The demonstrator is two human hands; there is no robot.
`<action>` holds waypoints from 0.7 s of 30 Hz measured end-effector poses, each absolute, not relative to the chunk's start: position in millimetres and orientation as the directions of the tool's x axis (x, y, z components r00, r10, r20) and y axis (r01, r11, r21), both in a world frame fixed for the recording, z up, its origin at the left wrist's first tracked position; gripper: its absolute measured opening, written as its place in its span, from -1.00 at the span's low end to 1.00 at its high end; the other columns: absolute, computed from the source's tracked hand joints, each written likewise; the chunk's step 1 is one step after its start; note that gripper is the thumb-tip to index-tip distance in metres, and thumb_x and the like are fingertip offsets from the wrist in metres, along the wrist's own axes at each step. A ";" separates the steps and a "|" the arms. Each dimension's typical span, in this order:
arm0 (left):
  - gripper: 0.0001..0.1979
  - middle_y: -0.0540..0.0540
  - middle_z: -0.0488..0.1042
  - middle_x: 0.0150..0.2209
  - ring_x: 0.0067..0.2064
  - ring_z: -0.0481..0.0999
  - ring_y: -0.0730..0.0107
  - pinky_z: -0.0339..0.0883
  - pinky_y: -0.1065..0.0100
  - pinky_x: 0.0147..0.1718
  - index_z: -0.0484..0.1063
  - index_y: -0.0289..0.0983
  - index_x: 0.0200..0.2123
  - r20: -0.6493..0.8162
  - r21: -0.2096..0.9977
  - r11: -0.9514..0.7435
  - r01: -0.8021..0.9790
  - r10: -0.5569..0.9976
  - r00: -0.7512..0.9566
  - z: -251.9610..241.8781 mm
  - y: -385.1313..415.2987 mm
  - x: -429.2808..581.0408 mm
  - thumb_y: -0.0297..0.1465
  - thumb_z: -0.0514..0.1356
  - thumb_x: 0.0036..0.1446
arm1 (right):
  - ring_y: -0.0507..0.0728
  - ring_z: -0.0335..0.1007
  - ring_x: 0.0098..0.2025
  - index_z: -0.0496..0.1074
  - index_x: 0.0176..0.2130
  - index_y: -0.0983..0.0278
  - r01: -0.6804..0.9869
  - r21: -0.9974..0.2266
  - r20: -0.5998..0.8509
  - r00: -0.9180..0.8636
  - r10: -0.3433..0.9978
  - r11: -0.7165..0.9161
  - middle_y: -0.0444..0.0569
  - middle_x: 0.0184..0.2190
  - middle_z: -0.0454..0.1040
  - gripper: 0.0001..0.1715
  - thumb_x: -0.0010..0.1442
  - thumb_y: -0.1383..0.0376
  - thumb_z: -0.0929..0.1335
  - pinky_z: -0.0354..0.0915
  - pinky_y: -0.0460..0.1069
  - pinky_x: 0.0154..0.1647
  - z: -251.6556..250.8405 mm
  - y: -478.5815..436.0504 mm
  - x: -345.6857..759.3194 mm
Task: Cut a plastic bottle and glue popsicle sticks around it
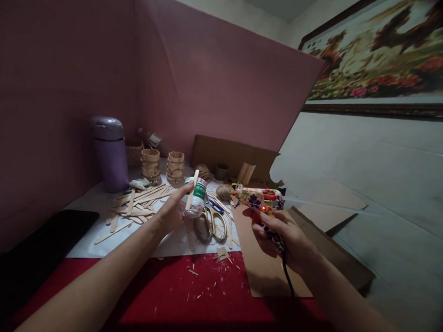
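My left hand (174,208) is wrapped round a clear plastic bottle (198,197) with a green, white and red label. A wooden craft stick (192,190) stands against the bottle's side, under my thumb. In my right hand (286,232) is a flower-patterned hot glue gun (258,199), its nozzle pointing left toward the bottle but apart from it. A small red light glows on the gun, and a black cord (287,276) hangs from its grip. Gold-handled scissors (215,225) lie just below and right of the bottle.
Loose craft sticks (142,201) are heaped on white paper at the left, near a purple tumbler (112,156). Two wooden cups (175,167) and a twine ball (224,192) stand behind. Cardboard (261,270) lies at right; wood scraps (222,254) litter the red cloth (186,301).
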State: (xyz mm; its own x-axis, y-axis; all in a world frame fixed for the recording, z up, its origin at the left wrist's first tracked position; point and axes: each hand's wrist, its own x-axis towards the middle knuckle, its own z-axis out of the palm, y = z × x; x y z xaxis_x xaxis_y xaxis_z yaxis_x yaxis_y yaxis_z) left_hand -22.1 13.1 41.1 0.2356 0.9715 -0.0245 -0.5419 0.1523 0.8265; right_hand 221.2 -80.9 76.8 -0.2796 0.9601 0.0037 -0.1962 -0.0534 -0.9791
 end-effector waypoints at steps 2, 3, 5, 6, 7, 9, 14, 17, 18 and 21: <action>-0.71 -0.08 0.50 -0.50 -0.54 0.48 0.37 0.40 0.40 -0.56 0.48 -0.33 -0.22 -0.039 0.828 0.174 -0.533 0.966 0.255 41.7 12.8 -21.9 -0.25 0.29 0.05 | -0.14 0.00 -0.68 0.46 -0.20 0.32 -0.213 -0.972 -0.032 -0.314 0.949 -0.103 -0.22 -0.55 0.23 -0.62 0.19 0.06 0.43 -0.05 -0.20 -0.74 75.5 -82.7 217.4; -0.71 -0.08 0.50 -0.50 -0.54 0.48 0.37 0.41 0.39 -0.56 0.48 -0.33 -0.23 -0.042 0.829 0.180 -0.529 0.964 0.263 41.6 12.8 -21.8 -0.25 0.28 0.05 | -0.14 -0.02 -0.69 0.46 -0.21 0.32 -0.217 -0.969 -0.040 -0.324 0.945 -0.115 -0.23 -0.55 0.22 -0.60 0.18 0.03 0.43 -0.06 -0.19 -0.74 74.7 -83.5 215.6; -0.72 -0.09 0.50 -0.50 -0.53 0.48 0.37 0.39 0.39 -0.56 0.48 -0.34 -0.23 -0.033 0.830 0.179 -0.529 0.961 0.274 40.6 13.1 -21.6 -0.26 0.28 0.05 | -0.14 -0.03 -0.69 0.44 -0.23 0.31 -0.196 -0.975 -0.040 -0.313 0.949 -0.106 -0.23 -0.55 0.23 -0.57 0.16 -0.01 0.43 -0.06 -0.19 -0.74 73.1 -84.6 212.4; -0.71 -0.09 0.50 -0.50 -0.53 0.48 0.37 0.38 0.40 -0.57 0.48 -0.34 -0.22 -0.022 0.829 0.172 -0.532 0.961 0.275 39.9 13.2 -21.6 -0.26 0.28 0.05 | -0.14 -0.02 -0.69 0.44 -0.25 0.31 -0.164 -0.982 -0.040 -0.299 0.954 -0.092 -0.23 -0.55 0.23 -0.55 0.15 -0.03 0.43 -0.07 -0.18 -0.74 72.4 -84.9 210.9; -0.71 -0.09 0.50 -0.50 -0.53 0.48 0.37 0.37 0.40 -0.57 0.49 -0.34 -0.22 -0.011 0.829 0.164 -0.535 0.960 0.278 39.2 13.3 -21.6 -0.25 0.28 0.05 | -0.13 -0.01 -0.69 0.42 -0.28 0.31 -0.118 -0.990 -0.040 -0.285 0.958 -0.077 -0.22 -0.55 0.24 -0.53 0.15 -0.05 0.43 -0.07 -0.17 -0.73 71.7 -85.0 209.4; -0.68 -0.09 0.51 -0.50 -0.53 0.48 0.37 0.36 0.41 -0.58 0.50 -0.35 -0.22 0.008 0.829 0.156 -0.537 0.957 0.291 38.4 12.7 -21.4 -0.23 0.29 0.04 | -0.12 -0.01 -0.69 0.38 -0.36 0.32 0.009 -0.999 -0.038 -0.279 0.960 -0.037 -0.21 -0.57 0.23 -0.46 0.14 -0.12 0.41 -0.08 -0.15 -0.73 70.4 -85.5 206.2; -0.68 -0.10 0.54 -0.45 -0.51 0.50 0.37 0.35 0.41 -0.58 0.51 -0.33 -0.21 -0.008 0.824 0.185 -0.536 0.949 0.315 41.6 7.7 -18.5 -0.24 0.32 0.01 | -0.09 -0.09 -0.65 0.14 -0.53 0.23 0.332 -0.936 -0.012 -0.355 0.935 0.114 -0.26 -0.66 0.06 -0.33 0.13 -0.26 0.33 -0.14 -0.10 -0.68 69.6 -87.3 196.7; -0.72 -0.11 0.52 -0.49 -0.54 0.47 0.37 0.32 0.40 -0.60 0.51 -0.32 -0.27 -0.042 0.822 0.221 -0.525 0.943 0.330 43.6 5.3 -17.4 -0.25 0.31 -0.01 | -0.08 -0.15 -0.64 0.07 -0.56 0.21 0.403 -0.903 -0.026 -0.398 0.917 0.150 -0.27 -0.67 0.02 -0.29 0.14 -0.29 0.29 -0.19 -0.08 -0.66 71.7 -85.9 191.5; -0.73 -0.11 0.52 -0.50 -0.55 0.46 0.37 0.32 0.40 -0.60 0.51 -0.32 -0.29 -0.045 0.823 0.227 -0.521 0.940 0.338 43.6 5.0 -17.3 -0.24 0.30 0.00 | -0.08 -0.16 -0.63 0.06 -0.57 0.21 0.414 -0.897 -0.031 -0.411 0.911 0.156 -0.26 -0.67 0.02 -0.28 0.14 -0.31 0.27 -0.20 -0.08 -0.65 72.8 -85.0 190.0; -0.78 -0.09 0.49 -0.54 -0.57 0.42 0.39 0.29 0.40 -0.61 0.51 -0.31 -0.33 -0.045 0.827 0.225 -0.516 0.940 0.338 42.6 5.8 -17.6 -0.26 0.26 0.01 | -0.07 -0.17 -0.61 0.06 -0.57 0.21 0.451 -0.878 -0.044 -0.409 0.912 0.160 -0.24 -0.66 0.03 -0.26 0.12 -0.34 0.25 -0.20 -0.07 -0.64 76.0 -82.1 185.9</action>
